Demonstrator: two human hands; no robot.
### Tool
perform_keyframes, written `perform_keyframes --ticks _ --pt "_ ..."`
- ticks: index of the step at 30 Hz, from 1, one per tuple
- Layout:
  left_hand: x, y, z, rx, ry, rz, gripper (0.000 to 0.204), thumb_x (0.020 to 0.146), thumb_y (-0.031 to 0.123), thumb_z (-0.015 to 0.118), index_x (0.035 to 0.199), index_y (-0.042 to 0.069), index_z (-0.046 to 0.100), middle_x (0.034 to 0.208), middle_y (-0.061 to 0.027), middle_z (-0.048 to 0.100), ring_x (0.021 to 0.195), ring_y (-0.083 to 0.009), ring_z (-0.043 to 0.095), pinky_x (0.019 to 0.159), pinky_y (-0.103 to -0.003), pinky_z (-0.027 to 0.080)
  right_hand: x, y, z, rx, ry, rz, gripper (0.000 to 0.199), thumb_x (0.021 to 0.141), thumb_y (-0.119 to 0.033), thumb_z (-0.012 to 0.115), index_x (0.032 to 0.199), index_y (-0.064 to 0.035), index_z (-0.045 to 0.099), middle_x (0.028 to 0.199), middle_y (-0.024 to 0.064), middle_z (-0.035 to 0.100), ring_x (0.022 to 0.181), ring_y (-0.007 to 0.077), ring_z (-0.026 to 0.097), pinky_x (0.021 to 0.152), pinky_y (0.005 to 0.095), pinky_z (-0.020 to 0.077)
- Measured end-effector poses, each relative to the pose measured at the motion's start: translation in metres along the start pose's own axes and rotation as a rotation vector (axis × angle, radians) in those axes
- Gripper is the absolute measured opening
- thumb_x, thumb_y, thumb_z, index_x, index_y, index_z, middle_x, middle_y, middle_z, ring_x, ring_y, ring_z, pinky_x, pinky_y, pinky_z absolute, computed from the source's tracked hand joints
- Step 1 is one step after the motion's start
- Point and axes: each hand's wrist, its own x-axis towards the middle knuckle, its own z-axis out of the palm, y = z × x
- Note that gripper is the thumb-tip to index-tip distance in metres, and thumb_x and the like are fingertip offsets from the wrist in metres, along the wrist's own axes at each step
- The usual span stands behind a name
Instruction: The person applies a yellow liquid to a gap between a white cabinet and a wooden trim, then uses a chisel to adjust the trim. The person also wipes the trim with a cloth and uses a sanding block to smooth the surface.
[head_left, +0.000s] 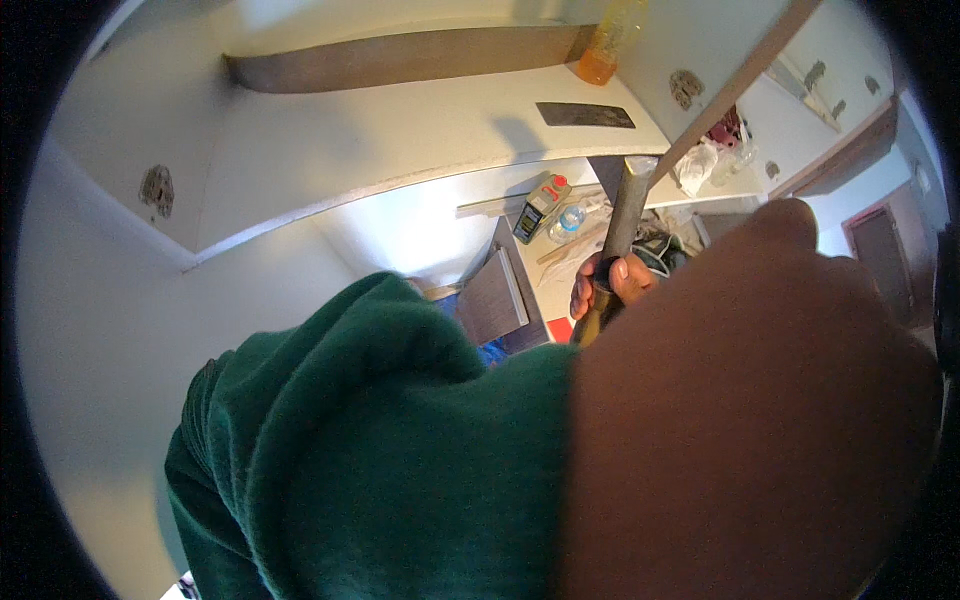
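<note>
A dark rod-like thing point(628, 215) with a pale upper end rises in front of me, and its exact kind is unclear. My right hand point(612, 284) is closed around its lower part, thumb on the right and fingers curled from the left. Below the grip, a yellowish-black part goes out of sight behind my clothing. Green cloth point(380, 450) and a large brown surface point(750, 430) fill the near view and hide the wrist. My left hand does not show.
A white shelf point(400, 135) with a dark strip point(585, 115) and a bottle of orange liquid point(598, 65) spans the upper view. Below stand a dark container with a red cap point(540, 208) and a clear bottle point(567, 222). A brown-edged panel point(735, 85) slants at right.
</note>
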Motion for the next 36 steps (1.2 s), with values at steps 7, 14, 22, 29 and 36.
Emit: perform_keyframes --ticks 7,14,22,29,36 --pt "-0.057 -0.074 -0.011 -0.106 0.206 -0.375 0.034 0.09 0.026 0.066 0.065 0.007 0.052 0.064 -0.0038 0.056 0.056 -0.0163 0.051 0.056 -0.033 0.04 -0.018 0.047 -0.007 0.226 0.15 0.132 0.023 0.092 -0.014 0.068 0.106 -0.0024 0.054 0.066 0.0046 0.055 0.06 0.0188 0.059 0.057 0.0312 0.0504" --pt "-0.107 -0.157 0.031 0.405 -0.09 -0.792 0.027 0.097 0.02 0.061 0.083 -0.002 0.054 0.078 -0.0145 0.058 0.068 -0.0272 0.057 0.063 -0.041 0.046 0.009 0.045 -0.015 0.395 0.143 0.077 0.024 0.093 -0.011 0.05 0.113 -0.0002 0.057 0.08 0.0087 0.058 0.068 0.0194 0.06 0.061 0.0338 0.0525" --pt "-0.096 -0.193 0.092 0.722 -0.288 -0.687 0.072 0.091 0.022 0.067 0.146 -0.007 0.031 0.11 -0.0264 0.058 0.097 -0.0412 0.063 0.085 -0.046 0.052 0.066 0.057 -0.023 0.464 0.255 -0.116 0.03 0.098 -0.024 0.051 0.116 -0.0007 0.058 0.092 0.0043 0.055 0.087 0.0147 0.052 0.083 0.0284 0.0431" --pt "-0.091 -0.222 0.08 0.894 -0.377 -0.767 0.063 0.091 0.013 0.061 0.145 -0.005 0.035 0.103 -0.0249 0.058 0.086 -0.0427 0.062 0.075 -0.05 0.052 0.086 0.039 -0.029 0.495 0.269 -0.035 0.035 0.101 -0.035 0.054 0.115 -0.0037 0.06 0.096 0.0047 0.059 0.09 0.0131 0.056 0.076 0.0299 0.0476" --pt "-0.086 -0.239 0.063 1.029 -0.446 -0.741 0.062 0.09 0.015 0.065 0.145 0.0 0.04 0.104 -0.0189 0.06 0.082 -0.0362 0.064 0.07 -0.045 0.054 0.104 0.013 -0.073 0.421 0.327 -0.03 0.04 0.102 -0.038 0.049 0.107 -0.0002 0.061 0.086 0.0104 0.066 0.07 0.0177 0.066 0.054 0.0302 0.0575"
